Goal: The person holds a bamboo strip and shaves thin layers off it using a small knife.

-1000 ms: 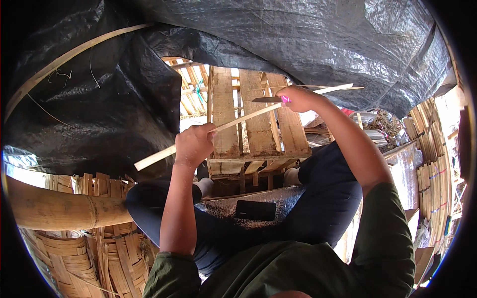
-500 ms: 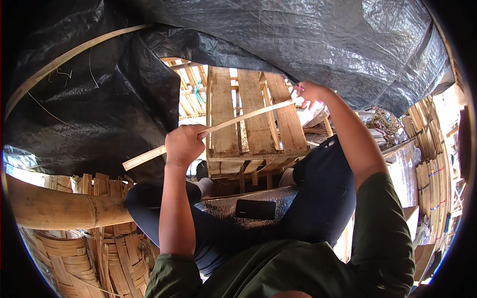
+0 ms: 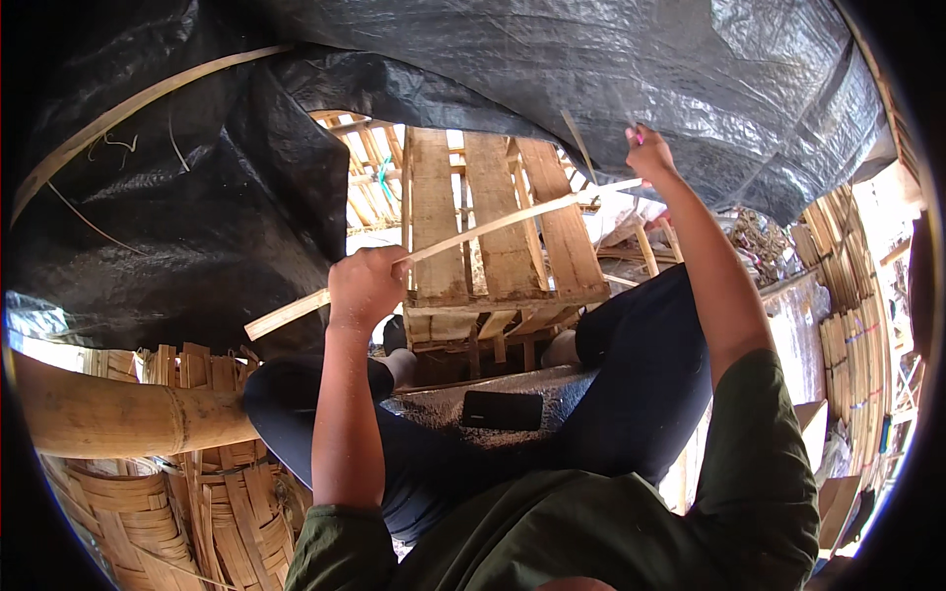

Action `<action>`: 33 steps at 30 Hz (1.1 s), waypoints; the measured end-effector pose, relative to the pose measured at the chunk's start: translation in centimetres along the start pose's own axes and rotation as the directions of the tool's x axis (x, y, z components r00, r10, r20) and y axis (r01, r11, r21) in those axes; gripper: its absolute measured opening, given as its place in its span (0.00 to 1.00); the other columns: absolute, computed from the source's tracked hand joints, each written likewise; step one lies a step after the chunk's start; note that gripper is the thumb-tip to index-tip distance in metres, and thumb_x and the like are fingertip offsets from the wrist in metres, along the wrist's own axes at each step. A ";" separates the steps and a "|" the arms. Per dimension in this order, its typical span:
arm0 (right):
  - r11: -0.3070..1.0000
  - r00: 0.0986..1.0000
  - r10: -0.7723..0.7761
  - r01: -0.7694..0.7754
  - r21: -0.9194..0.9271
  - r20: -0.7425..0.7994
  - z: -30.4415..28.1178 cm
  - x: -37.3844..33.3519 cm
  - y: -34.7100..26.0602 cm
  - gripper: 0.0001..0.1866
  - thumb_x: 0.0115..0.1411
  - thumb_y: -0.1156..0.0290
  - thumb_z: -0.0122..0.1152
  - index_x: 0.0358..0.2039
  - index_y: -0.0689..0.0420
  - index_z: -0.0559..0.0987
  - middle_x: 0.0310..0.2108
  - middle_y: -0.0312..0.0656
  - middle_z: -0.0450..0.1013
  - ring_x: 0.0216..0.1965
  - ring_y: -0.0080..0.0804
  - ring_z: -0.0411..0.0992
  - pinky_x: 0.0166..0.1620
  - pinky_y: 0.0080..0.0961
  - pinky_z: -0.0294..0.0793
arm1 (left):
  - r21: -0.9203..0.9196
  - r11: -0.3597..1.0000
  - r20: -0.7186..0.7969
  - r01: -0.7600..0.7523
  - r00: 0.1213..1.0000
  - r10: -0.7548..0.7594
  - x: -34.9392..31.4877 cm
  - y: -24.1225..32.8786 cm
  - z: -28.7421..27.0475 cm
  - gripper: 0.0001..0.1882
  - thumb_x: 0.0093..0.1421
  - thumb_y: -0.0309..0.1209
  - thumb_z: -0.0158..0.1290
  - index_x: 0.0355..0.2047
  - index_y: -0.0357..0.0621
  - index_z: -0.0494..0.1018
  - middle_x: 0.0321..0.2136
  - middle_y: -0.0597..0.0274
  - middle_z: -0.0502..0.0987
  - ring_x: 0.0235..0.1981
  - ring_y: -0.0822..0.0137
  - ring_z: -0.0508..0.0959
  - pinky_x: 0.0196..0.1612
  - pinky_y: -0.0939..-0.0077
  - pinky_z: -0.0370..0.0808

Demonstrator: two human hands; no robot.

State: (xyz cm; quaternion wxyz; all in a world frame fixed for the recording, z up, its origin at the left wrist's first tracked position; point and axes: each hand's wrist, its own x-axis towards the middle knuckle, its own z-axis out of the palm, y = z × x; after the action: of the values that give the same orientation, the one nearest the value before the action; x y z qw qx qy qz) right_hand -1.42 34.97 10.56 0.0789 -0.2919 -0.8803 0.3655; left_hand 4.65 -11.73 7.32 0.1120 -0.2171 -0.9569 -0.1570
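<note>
My left hand point(image 3: 367, 286) is closed round a long, pale bamboo strip point(image 3: 493, 225), whose near-left end sticks out below the fist. The strip slants up to the right across a wooden slatted crate point(image 3: 432, 202). By the strip's far end is my right hand point(image 3: 650, 156), fingers curled in, with a small pink patch at the fingertips. What these fingers hold, if anything, I cannot make out. A thin, narrow sliver point(image 3: 577, 143) shows just left of the right hand, above the strip.
Black plastic sheeting point(image 3: 690, 79) hangs across the far side. A thick bamboo pole point(image 3: 138, 406) lies at the left, above woven bamboo point(image 3: 128, 502). A dark flat rectangular object point(image 3: 503, 411) rests between my legs. Bundled bamboo slats point(image 3: 852, 345) stand at the right.
My right hand has moved up and to the right, towards the sheeting. A thin sliver now shows beside it. The left hand keeps its hold on the bamboo strip, almost unmoved.
</note>
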 end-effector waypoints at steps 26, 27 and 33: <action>0.988 0.988 -0.130 0.136 0.069 -0.083 7.3 -5.7 4.3 0.18 0.54 0.67 0.60 0.43 0.63 0.80 0.31 0.59 0.80 0.36 0.48 0.81 0.42 0.37 0.77 | -0.215 0.977 0.031 0.005 1.000 0.002 2.6 2.2 8.1 0.14 0.54 0.19 0.56 0.41 0.48 0.78 0.35 0.59 0.76 0.42 0.52 0.77 0.43 0.59 0.76; 0.980 0.990 -0.140 0.143 0.137 -0.031 6.9 -6.3 3.4 0.18 0.53 0.68 0.61 0.44 0.62 0.80 0.31 0.57 0.80 0.35 0.45 0.81 0.42 0.35 0.77 | -0.215 0.977 0.036 0.009 0.999 -0.002 2.7 2.1 8.2 0.14 0.54 0.19 0.56 0.41 0.48 0.78 0.35 0.59 0.76 0.42 0.52 0.77 0.43 0.59 0.76; 0.923 0.908 -0.372 0.384 -0.030 0.195 7.4 -5.6 3.9 0.12 0.53 0.65 0.69 0.33 0.61 0.83 0.25 0.49 0.78 0.27 0.37 0.78 0.35 0.35 0.74 | -0.215 0.974 0.065 0.072 0.996 -0.060 3.4 2.3 8.2 0.14 0.54 0.20 0.56 0.40 0.51 0.79 0.35 0.63 0.76 0.41 0.53 0.78 0.41 0.59 0.76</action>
State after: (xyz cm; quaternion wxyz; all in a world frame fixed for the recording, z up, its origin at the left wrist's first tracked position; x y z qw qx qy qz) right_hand 2.30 29.57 2.90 0.0561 -0.0831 -0.9355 0.3387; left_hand 1.54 -5.60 1.31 0.0545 -0.2006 -0.9435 -0.2580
